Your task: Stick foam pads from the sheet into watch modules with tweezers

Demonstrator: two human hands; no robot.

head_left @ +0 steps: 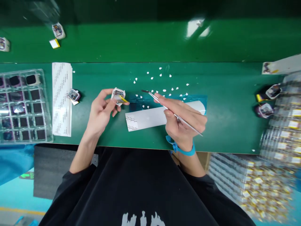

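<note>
**Over the green bench: small part in one hand, tweezers in the other**

Over the middle of the green bench [98,131], the left hand [101,110] is closed around a small white part [118,95], pinched between thumb and fingertips and lifted just off the surface; a yellow tab shows at its lower edge. The right hand [182,121] grips a pair of tweezers [172,113] like a pen, fingers wrapped tight on the shaft, the dark tip aimed up and left toward the part but well short of touching it. Whether the tip holds anything cannot be told. A blue strap [181,148] circles the right wrist.

Under the right hand lies a white paper strip [147,119] with small print at its left end, resting on a blue film [138,99]. Small white flecks [164,83] are scattered across the bench beyond the tweezers and on the film. To the left lies a long white backing sheet [61,99], with another small part [74,95] just beside its right edge. Farther left sits a clear tray [45,94] of dark square pockets. Two more parts [268,100] rest near the right edge, beside blurred stacks of trays [282,125].

Beyond a seam, the far strip of bench holds a part [58,30] and a yellow-edged piece [54,43]. The person wears a black top.
</note>
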